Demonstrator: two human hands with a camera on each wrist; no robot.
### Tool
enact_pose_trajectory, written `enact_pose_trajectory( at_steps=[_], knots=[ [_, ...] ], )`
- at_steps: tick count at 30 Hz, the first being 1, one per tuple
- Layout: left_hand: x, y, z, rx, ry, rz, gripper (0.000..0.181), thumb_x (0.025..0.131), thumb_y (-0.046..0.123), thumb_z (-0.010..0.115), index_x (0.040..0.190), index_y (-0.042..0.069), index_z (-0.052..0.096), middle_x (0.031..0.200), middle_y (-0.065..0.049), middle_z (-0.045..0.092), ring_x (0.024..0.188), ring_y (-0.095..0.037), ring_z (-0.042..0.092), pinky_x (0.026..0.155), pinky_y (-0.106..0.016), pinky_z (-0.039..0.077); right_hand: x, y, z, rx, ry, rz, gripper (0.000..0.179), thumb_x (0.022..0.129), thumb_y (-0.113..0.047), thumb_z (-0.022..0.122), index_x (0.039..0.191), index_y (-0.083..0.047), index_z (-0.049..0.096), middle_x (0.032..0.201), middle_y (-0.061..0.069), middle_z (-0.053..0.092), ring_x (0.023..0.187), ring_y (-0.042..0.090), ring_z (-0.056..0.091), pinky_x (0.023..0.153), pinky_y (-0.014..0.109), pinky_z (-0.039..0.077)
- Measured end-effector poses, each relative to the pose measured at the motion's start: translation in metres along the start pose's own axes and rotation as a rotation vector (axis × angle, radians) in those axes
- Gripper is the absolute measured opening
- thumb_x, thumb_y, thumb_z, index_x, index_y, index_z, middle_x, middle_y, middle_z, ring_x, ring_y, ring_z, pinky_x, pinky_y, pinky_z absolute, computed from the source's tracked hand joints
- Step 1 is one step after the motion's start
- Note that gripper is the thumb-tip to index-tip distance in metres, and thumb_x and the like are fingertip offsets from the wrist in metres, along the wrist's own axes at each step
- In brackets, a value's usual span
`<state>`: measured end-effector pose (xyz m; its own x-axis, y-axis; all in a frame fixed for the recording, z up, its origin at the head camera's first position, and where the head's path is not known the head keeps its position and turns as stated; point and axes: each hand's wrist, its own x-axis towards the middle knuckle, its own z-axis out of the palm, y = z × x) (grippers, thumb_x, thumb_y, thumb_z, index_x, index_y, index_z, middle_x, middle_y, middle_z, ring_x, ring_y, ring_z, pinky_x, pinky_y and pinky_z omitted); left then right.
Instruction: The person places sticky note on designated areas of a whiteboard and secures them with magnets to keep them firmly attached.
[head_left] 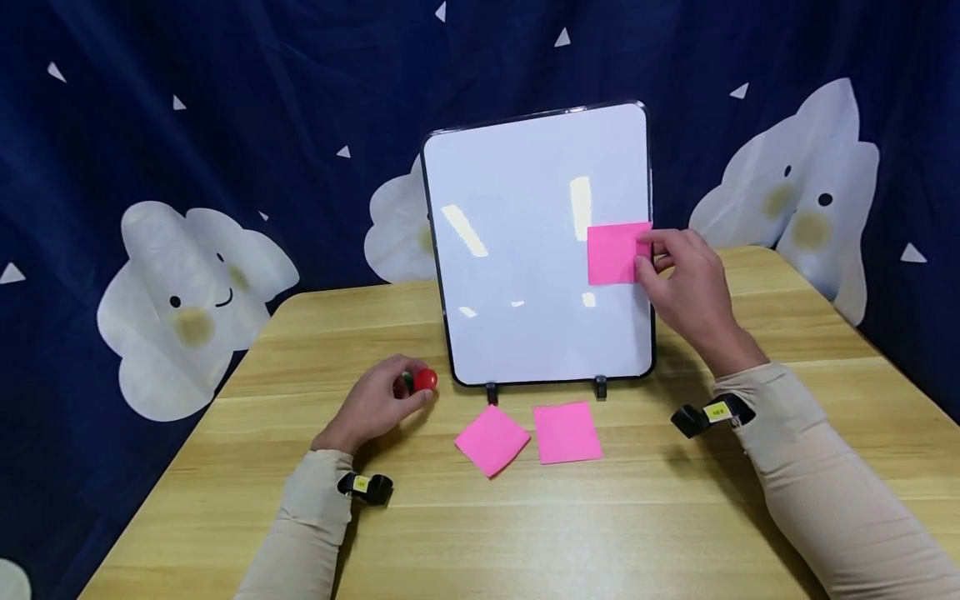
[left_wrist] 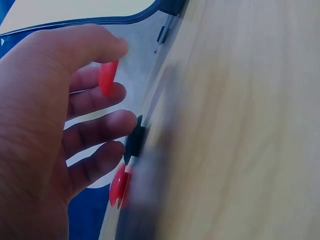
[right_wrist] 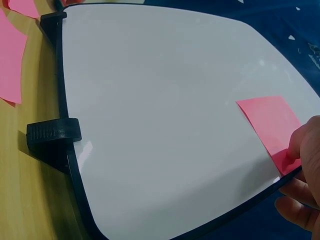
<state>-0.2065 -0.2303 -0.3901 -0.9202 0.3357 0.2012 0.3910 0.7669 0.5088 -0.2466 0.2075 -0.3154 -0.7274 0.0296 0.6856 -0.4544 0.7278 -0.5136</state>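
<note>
The left hand pinches a red plastic-looking disc, the right hand a pink paper square that a loosened grip could drop, at three o'clock on the white rectangular board.

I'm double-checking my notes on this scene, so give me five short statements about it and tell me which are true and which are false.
1. The right grip pinches a pink sticky note at the whiteboard's right side. True.

2. Three pink sticky notes lie on the wood-grain table. False: only two lie on the table, the left note and the right note.

3. The left grip holds a red round-headed piece. True.

4. The dark blue curtain is plain. False: the curtain bears white clouds and small triangles.

5. Two black feet show at the whiteboard's lower edge. True.
</note>
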Motion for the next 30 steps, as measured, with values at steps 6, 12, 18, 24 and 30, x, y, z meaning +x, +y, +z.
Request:
enact_pose_trajectory(
  at_steps=[6, 12, 18, 24, 30],
  knots=[
    [0.0, -0.003, 0.001, -0.007, 0.027, 0.055, 0.037, 0.089, 0.027, 0.073, 0.122, 0.011, 0.07, 0.098, 0.003, 0.062, 0.079, -0.017, 0.055, 0.066, -0.033, 0.048, -0.002, 0.001, 0.0, -0.008, 0.006, -0.003, 0.024, 0.095, -0.006, 0.065, 0.118, 0.001, 0.065, 0.103, 0.018, 0.06, 0.094, 0.032, 0.059, 0.079, 0.047, 0.051],
    [-0.002, -0.002, 0.0, -0.025, 0.036, 0.01, 0.033, 0.09, 0.028, 0.072, 0.119, 0.012, 0.069, 0.099, 0.003, 0.064, 0.08, -0.015, 0.055, 0.068, -0.032, 0.048, -0.002, 0.002, 0.002, -0.011, -0.002, 0.001, 0.024, 0.095, -0.008, 0.064, 0.118, 0.0, 0.065, 0.104, 0.017, 0.06, 0.095, 0.031, 0.059, 0.079, 0.046, 0.051],
    [0.003, 0.003, -0.003, -0.059, 0.123, 0.024, 0.03, 0.09, 0.029, 0.073, 0.115, 0.013, 0.068, 0.09, 0.001, 0.064, 0.072, -0.016, 0.055, 0.062, -0.032, 0.047, 0.0, 0.002, 0.0, -0.016, 0.014, -0.016, 0.023, 0.095, -0.007, 0.064, 0.117, 0.0, 0.065, 0.103, 0.017, 0.06, 0.093, 0.032, 0.06, 0.079, 0.046, 0.051],
    [0.009, 0.011, -0.006, -0.081, 0.219, 0.071, 0.03, 0.091, 0.032, 0.074, 0.113, 0.011, 0.069, 0.09, 0.003, 0.066, 0.069, -0.013, 0.058, 0.062, -0.031, 0.049, 0.001, 0.004, 0.001, -0.006, 0.037, -0.04, 0.021, 0.093, -0.005, 0.065, 0.114, 0.002, 0.066, 0.099, 0.017, 0.06, 0.091, 0.031, 0.062, 0.078, 0.046, 0.051],
    [0.013, 0.023, -0.007, -0.1, 0.256, 0.089, 0.029, 0.091, 0.03, 0.074, 0.111, 0.009, 0.069, 0.087, 0.003, 0.066, 0.069, -0.013, 0.057, 0.061, -0.03, 0.048, 0.001, 0.005, 0.003, -0.004, 0.038, -0.043, 0.021, 0.093, -0.005, 0.065, 0.112, 0.002, 0.066, 0.097, 0.017, 0.061, 0.091, 0.031, 0.061, 0.078, 0.045, 0.049]
  ],
)
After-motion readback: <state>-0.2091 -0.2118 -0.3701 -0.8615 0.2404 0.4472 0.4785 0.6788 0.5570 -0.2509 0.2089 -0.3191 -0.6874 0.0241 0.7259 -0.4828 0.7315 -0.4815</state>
